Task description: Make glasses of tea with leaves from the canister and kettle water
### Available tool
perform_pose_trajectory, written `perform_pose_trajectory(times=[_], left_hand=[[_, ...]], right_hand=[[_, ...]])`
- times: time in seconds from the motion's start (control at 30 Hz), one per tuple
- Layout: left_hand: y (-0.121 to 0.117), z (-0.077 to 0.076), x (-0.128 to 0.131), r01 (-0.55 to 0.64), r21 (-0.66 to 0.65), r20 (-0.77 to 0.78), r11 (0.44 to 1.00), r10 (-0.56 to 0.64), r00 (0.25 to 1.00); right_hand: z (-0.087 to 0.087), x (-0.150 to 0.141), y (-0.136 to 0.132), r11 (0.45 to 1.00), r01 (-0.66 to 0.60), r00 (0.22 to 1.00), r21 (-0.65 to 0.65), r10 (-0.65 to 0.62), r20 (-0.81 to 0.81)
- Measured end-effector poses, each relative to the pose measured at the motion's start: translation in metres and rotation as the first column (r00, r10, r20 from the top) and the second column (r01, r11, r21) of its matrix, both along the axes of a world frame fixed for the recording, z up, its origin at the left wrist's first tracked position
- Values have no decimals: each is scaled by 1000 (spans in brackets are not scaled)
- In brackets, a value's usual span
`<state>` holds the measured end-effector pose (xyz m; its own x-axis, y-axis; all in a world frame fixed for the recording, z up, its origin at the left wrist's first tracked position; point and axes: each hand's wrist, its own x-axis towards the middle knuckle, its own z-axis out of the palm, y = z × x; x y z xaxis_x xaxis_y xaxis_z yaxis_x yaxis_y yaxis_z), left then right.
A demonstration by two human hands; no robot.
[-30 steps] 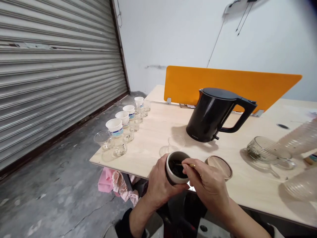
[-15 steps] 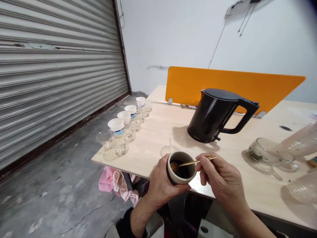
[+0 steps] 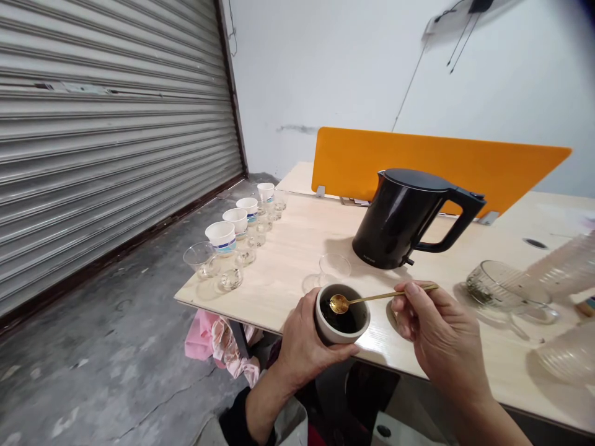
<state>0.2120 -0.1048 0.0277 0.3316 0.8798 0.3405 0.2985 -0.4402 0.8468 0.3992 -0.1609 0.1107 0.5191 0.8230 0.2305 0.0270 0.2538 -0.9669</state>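
Observation:
My left hand [image 3: 304, 341] is wrapped round a pale ceramic cup [image 3: 343, 338], tilted a little toward me, with dark contents that look like tea leaves. In my right hand [image 3: 437, 322] is the thin handle of a gold spoon [image 3: 339, 303], pinched between thumb and fingers. The spoon's bowl hangs over the cup's mouth; whether it carries anything is hard to make out. Just beyond the cup stands a clear plastic cup [image 3: 334, 266]. Behind it is a black electric kettle [image 3: 400, 217], its handle turned to the right.
Paper cups [image 3: 220, 236] and clear plastic cups [image 3: 230, 272] line the table's left edge. On the right are a glass cup [image 3: 499, 291] holding some leaves and stacks of clear cups [image 3: 569, 356]. An orange divider [image 3: 437, 155] stands behind the kettle. Pink cloth [image 3: 199, 337] shows below the table.
My right hand has moved right and drawn the spoon partly up, so its bowl is now higher and nearer the middle of the cup's mouth. My left hand keeps its hold on the cup.

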Motion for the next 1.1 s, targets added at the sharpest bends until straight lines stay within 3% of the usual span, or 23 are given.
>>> perform_pose_trajectory(times=[0.4, 0.67, 0.97, 1.1], left_hand=[[2, -4, 0, 16, 38, 22, 999, -17, 1000], [2, -4, 0, 11, 46, 21, 999, -12, 1000], [2, 0, 1, 13, 19, 33, 1000, -14, 999], [1, -2, 1, 15, 27, 41, 1000, -16, 999]], right_hand=[[3, 12, 13, 999, -32, 953, -39, 19, -301], [4, 15, 15, 999, -26, 933, -33, 12, -360], [29, 22, 43, 981, 122, 974, 151, -89, -209], [20, 10, 57, 992, 90, 989, 91, -100, 108]])
